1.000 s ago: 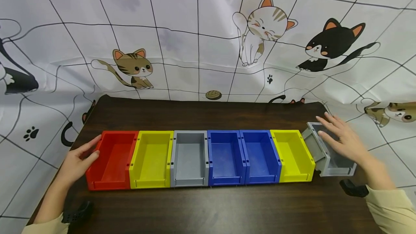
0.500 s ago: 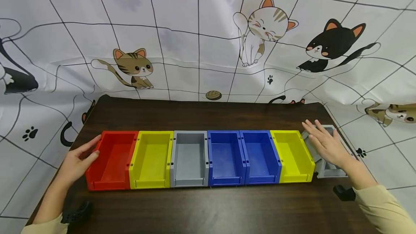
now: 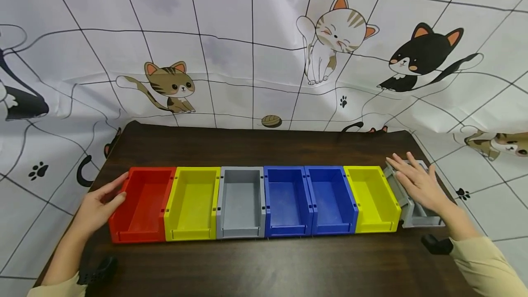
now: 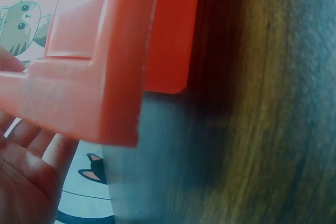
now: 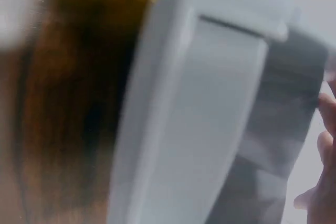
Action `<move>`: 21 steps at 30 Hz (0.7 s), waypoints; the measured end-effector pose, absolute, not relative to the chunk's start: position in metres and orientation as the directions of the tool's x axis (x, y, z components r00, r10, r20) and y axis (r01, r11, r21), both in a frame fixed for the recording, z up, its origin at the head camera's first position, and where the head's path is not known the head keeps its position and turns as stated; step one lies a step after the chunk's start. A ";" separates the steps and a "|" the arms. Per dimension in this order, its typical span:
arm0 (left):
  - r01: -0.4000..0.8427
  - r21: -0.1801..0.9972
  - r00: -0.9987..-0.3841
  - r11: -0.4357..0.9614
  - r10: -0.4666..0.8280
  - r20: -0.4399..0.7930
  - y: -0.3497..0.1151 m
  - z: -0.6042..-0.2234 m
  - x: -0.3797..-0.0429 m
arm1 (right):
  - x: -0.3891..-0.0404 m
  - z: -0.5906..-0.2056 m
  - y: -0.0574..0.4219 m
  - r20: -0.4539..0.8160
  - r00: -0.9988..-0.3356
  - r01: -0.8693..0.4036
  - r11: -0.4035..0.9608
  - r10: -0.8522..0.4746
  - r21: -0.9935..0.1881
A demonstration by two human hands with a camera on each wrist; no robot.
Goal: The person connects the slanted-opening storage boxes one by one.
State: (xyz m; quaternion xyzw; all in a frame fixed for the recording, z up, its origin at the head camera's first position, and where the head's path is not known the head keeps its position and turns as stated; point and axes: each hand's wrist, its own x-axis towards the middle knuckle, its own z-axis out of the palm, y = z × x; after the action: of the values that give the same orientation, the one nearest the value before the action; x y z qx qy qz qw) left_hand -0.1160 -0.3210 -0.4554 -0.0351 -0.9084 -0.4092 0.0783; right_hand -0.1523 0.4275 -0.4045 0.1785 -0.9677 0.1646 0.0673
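My left hand (image 3: pixel 96 207) is at the left side of the red bin (image 3: pixel 142 205), index finger and thumb stretched out to its side wall. The left wrist view shows the red bin's front corner (image 4: pixel 118 87) close up, with the left fingers (image 4: pixel 39 142) partly behind it. My right hand (image 3: pixel 422 187) lies over the grey bin (image 3: pixel 422 220) at the right end of the row, fingers extended, hiding much of it. In the right wrist view this grey bin (image 5: pixel 194 129) fills the middle, and the right fingers (image 5: pixel 326 145) show at its far side.
Between the hands stand a yellow bin (image 3: pixel 191 205), a grey bin (image 3: pixel 241 200), two blue bins (image 3: pixel 287 200) and another yellow bin (image 3: pixel 373 198), side by side. The dark wooden table (image 3: pixel 255 265) has a cat-print cloth (image 3: pixel 231 58) behind it.
My right hand has moved left over the end grey bin. That bin has shifted slightly left, toward the yellow bin. The left hand and the red bin have stayed put.
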 end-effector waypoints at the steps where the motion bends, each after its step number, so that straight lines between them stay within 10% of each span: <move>1: 0.132 0.739 -0.985 0.661 0.002 0.174 -0.321 -0.456 -0.117 | -0.152 -0.403 0.429 0.185 -0.933 -0.353 0.886 -0.309 -0.301; 21: 0.097 0.749 -0.986 0.656 -0.037 0.160 -0.329 -0.472 -0.118 | -0.152 -0.410 0.434 0.065 -0.953 -0.303 0.908 -0.297 -0.291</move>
State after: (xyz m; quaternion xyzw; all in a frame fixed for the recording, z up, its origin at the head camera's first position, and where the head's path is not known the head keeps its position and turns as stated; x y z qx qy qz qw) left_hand -0.1177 -0.3285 -0.4722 -0.0164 -0.9064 -0.4144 0.0806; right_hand -0.1518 0.4338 -0.4097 0.1535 -0.9766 0.1503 0.0098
